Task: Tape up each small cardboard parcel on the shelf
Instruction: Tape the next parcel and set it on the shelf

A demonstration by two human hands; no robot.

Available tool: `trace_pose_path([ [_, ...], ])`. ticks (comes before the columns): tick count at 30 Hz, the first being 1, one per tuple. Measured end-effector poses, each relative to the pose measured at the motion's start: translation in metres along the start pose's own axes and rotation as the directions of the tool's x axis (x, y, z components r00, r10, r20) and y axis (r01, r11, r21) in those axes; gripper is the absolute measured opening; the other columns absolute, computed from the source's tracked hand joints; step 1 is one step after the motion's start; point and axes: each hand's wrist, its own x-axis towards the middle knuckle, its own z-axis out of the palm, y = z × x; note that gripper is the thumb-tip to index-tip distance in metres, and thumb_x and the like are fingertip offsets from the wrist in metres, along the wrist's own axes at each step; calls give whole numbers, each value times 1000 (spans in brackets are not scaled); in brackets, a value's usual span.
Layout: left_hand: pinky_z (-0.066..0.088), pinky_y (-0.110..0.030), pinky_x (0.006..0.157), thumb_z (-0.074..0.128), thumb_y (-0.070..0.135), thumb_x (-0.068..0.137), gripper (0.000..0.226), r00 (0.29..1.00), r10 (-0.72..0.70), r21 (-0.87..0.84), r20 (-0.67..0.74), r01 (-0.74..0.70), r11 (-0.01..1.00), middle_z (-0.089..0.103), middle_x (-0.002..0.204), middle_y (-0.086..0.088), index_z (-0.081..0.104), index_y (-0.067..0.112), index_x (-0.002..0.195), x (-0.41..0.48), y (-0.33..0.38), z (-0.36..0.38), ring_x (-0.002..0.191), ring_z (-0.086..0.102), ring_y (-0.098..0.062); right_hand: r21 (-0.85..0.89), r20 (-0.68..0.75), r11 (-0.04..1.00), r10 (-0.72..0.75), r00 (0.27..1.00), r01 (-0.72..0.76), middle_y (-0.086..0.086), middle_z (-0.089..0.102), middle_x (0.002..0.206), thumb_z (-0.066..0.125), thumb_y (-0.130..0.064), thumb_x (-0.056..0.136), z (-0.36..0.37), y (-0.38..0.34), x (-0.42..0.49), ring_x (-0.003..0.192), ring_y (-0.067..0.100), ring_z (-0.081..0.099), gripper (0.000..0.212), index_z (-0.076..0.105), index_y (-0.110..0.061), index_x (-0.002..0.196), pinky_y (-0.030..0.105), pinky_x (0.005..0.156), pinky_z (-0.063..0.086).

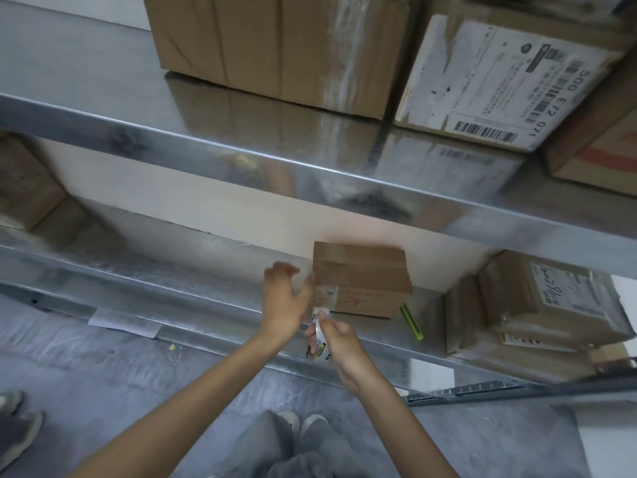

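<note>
A small brown cardboard parcel (pixel 362 277) stands on the lower metal shelf (pixel 206 294), with clear tape over its top and left end. My left hand (pixel 284 294) has its fingers spread and its thumb pressed against the parcel's left end, on the tape. Just below the parcel, my right hand (pixel 339 343) grips a roll of clear tape (pixel 319 334) with a white printed core. A strip of tape runs from the roll up to the parcel's left end.
A green utility knife (pixel 412 322) lies on the shelf right of the parcel. More taped parcels (pixel 548 301) are stacked at the right. Large cartons (pixel 275 46) fill the upper shelf (pixel 310 177). Another person's shoes (pixel 17 429) show at the lower left.
</note>
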Motion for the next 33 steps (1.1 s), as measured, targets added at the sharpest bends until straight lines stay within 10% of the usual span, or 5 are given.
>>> trace_pose_path([
  [6, 27, -17, 34, 54, 28, 97, 19, 766, -454, -257, 455, 601, 756, 46, 50, -6, 46, 12, 103, -31, 3, 12, 26, 37, -14, -24, -30, 1000, 14, 999, -14, 5, 54, 48, 37, -34, 99, 8, 3, 5, 59, 20, 55, 46, 60, -10, 68, 33, 74, 42],
  [18, 20, -12, 31, 50, 17, 99, 12, 739, -474, -453, 480, 671, 587, 48, 63, -1, 54, 20, 88, -42, 17, 20, 27, 34, -1, 102, -43, 994, 39, 998, -34, 12, 54, 64, 38, -19, 98, -1, -5, -4, 60, 18, 51, 33, 58, -7, 74, 29, 56, 33],
  [21, 31, -15, 36, 47, 18, 100, 15, 735, -458, -552, 500, 678, 486, 51, 67, -5, 51, 17, 86, -43, 17, 20, 36, 46, -6, -200, -61, 980, 14, 998, -26, 9, 68, 85, 40, -37, 99, -18, -11, -3, 79, 22, 62, 39, 68, -10, 94, 31, 69, 45],
  [29, 53, -30, 58, 52, 12, 97, 7, 741, -413, -608, 530, 671, 424, 64, 91, -7, 51, 15, 91, -42, 19, 21, 69, 65, -18, -898, 14, 260, -790, 613, 356, 9, 62, 91, 47, -14, 92, -75, -53, 15, 85, 31, 58, 12, 57, -16, 98, 38, 74, 46],
  [33, 51, -22, 53, 54, 7, 96, 8, 752, -409, -569, 517, 659, 492, 63, 96, -9, 52, 14, 93, -39, 18, 15, 56, 67, -11, -904, 271, 146, -530, 803, 402, 6, 23, 155, 28, -40, 95, -73, -48, 51, 146, 26, 13, 48, 38, -29, 142, 47, 115, 16],
])
